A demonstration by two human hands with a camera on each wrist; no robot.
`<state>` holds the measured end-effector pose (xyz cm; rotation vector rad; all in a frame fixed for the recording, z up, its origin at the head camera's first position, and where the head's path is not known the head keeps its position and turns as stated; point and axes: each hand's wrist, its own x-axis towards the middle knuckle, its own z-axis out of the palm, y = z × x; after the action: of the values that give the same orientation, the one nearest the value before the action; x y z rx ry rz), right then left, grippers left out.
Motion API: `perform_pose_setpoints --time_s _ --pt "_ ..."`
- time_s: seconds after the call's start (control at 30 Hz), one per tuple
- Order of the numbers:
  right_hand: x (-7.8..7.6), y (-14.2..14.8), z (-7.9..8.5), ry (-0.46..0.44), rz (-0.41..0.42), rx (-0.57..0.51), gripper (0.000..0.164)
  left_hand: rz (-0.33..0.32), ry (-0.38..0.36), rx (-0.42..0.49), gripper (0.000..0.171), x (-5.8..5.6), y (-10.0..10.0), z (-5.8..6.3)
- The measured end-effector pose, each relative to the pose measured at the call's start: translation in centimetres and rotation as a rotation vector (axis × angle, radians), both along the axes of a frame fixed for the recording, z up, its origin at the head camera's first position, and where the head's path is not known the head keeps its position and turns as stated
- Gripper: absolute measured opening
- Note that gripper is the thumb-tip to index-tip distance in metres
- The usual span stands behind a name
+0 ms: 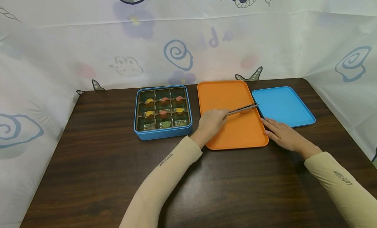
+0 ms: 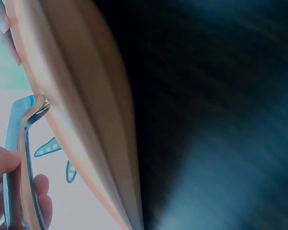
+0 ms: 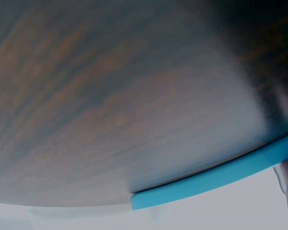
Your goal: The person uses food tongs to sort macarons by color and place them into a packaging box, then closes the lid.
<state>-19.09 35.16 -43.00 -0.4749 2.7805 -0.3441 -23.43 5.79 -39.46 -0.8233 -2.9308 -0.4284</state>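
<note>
Metal tongs [image 1: 242, 109] are gripped in my left hand [image 1: 212, 123], which is over the orange tray [image 1: 224, 94]. Their tips point right, toward the tray's right edge. In the left wrist view the thumb and fingers wrap the tongs [image 2: 22, 163], and the tips overlap the tray's side [image 2: 81, 110]. My right hand [image 1: 284, 134] lies at the orange tray's lower right edge, its fingers stretched out and fingertips right at the rim. Just beyond it is a flat blue tray [image 1: 285, 105]; the right wrist view shows that tray's edge [image 3: 211, 179] low down.
Left of the orange tray stands a blue box [image 1: 163, 133] divided into several compartments with small yellow, pink and green pieces inside. Everything stands on a dark wooden table [image 1: 97, 162]. A patterned white cloth [image 1: 215, 58] hangs behind the table's back edge.
</note>
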Motion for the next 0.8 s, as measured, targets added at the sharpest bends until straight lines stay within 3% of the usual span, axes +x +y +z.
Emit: perform_pose_setpoints --time_s 0.17,0.4,0.63,0.8 --pt "0.0 0.0 0.0 0.006 0.007 -0.005 0.062 -0.007 0.016 0.02 0.027 0.1 -0.6 0.1" --pt "0.1 0.1 -0.1 0.007 0.005 -0.009 0.062 -0.036 0.129 0.064 0.024 0.5 -1.7 0.7" --pt "0.2 -0.2 0.4 0.001 0.006 -0.011 0.063 -0.066 0.256 0.123 0.026 1.4 -3.4 2.6" --pt "0.2 -0.3 0.4 -0.001 0.008 -0.008 0.063 -0.07 0.307 0.141 0.026 1.9 -4.6 3.9"
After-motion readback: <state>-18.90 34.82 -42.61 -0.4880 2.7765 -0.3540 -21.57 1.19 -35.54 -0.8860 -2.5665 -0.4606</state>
